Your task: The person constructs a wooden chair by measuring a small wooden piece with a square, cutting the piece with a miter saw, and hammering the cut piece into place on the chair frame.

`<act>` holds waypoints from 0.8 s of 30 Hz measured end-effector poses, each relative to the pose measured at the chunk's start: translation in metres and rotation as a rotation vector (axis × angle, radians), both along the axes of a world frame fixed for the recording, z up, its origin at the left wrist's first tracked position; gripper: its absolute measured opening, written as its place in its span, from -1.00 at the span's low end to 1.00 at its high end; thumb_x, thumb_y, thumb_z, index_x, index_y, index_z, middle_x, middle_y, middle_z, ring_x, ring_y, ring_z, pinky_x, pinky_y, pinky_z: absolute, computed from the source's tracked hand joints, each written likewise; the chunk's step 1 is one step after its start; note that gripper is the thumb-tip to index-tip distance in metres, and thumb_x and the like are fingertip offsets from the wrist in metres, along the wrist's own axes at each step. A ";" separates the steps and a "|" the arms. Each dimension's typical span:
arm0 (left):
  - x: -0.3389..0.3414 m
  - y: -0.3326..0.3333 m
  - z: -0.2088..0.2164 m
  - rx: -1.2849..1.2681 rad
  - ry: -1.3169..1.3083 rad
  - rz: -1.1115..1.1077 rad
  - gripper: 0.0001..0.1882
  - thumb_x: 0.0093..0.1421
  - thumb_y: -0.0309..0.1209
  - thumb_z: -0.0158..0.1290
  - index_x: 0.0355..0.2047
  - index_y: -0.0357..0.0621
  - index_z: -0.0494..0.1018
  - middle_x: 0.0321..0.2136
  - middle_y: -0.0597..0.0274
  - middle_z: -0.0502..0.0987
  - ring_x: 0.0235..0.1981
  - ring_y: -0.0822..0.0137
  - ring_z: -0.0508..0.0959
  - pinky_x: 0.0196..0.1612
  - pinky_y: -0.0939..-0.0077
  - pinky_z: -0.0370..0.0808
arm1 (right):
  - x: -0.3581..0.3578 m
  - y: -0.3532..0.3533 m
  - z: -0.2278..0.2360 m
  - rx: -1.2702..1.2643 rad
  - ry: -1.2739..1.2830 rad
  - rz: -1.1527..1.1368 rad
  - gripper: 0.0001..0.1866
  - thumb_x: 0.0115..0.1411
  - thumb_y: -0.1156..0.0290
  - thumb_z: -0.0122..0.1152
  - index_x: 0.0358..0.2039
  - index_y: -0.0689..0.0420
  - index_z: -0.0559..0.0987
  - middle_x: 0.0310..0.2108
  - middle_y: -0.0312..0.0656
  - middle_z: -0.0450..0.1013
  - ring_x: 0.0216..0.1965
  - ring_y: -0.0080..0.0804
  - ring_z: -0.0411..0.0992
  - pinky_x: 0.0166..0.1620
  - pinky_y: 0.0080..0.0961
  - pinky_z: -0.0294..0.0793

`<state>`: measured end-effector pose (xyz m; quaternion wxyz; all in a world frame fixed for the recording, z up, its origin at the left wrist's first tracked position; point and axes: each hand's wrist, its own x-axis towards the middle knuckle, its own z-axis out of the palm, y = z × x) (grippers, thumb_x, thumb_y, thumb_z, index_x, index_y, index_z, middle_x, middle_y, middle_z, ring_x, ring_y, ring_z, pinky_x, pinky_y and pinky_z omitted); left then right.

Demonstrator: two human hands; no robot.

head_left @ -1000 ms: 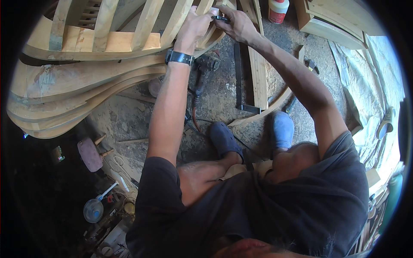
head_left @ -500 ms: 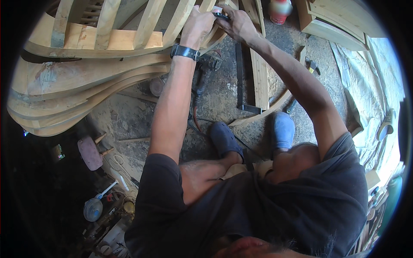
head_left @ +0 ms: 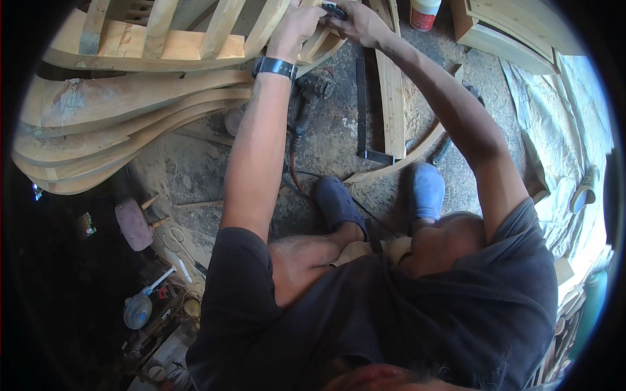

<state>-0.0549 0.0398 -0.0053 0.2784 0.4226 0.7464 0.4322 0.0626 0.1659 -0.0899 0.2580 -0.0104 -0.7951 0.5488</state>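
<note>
Both arms reach to the top edge of the view, beside a curved wooden frame with slats (head_left: pixel 156 32). My left hand (head_left: pixel 295 29), with a dark watch (head_left: pixel 275 67) on its wrist, is closed next to a slat; what its fingers hold is hidden. To its right, my right hand (head_left: pixel 360 26) is closed on a small black object (head_left: pixel 334 11), whose kind I cannot make out. The object sits between the two hands, close against the wood. Fingertips of both hands are partly cut off or covered.
Below the frame lies a power tool (head_left: pixel 316 88) with its cord on the floor. A black metal square (head_left: pixel 362 117), a wooden board (head_left: pixel 390 111) and a curved wooden strip (head_left: pixel 417 151) lie ahead of my feet. A mallet (head_left: pixel 134 225) is at left; a red-and-white container (head_left: pixel 424 14) stands far right.
The whole scene has shifted slightly upward in the view. Both hands sit nearer the top edge, still close together, with the black object between them.
</note>
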 end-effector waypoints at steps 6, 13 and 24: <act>0.036 0.001 0.030 -0.231 0.285 0.096 -0.64 0.31 -0.21 0.00 -0.24 -0.30 0.60 -0.39 -0.28 0.61 -0.32 -0.09 0.64 -0.27 0.10 0.49 | 0.029 0.037 0.027 -0.083 -0.445 0.170 -0.62 0.41 0.26 0.21 0.13 0.18 0.53 -0.43 -0.40 0.44 -0.41 -0.64 0.36 -0.33 -0.54 0.41; 0.034 -0.010 0.023 -0.070 0.242 0.183 -0.66 0.23 -0.23 0.16 -0.25 -0.35 0.56 -0.42 -0.24 0.59 -0.27 -0.10 0.64 -0.18 0.10 0.49 | 0.022 0.030 0.033 -0.099 -0.338 0.253 -0.62 0.43 0.18 0.20 0.09 0.17 0.57 -0.46 -0.49 0.36 -0.49 -0.67 0.26 -0.42 -0.58 0.30; 0.058 -0.056 0.006 0.176 0.910 0.207 -0.50 0.19 -0.52 0.08 0.15 -0.44 0.40 0.11 -0.34 0.48 0.15 -0.23 0.48 0.18 0.08 0.44 | -0.003 0.048 0.021 0.147 -0.325 0.403 -0.57 0.44 0.26 0.19 0.23 0.16 0.49 -0.02 -0.27 0.55 0.09 -0.46 0.40 0.19 -0.41 0.37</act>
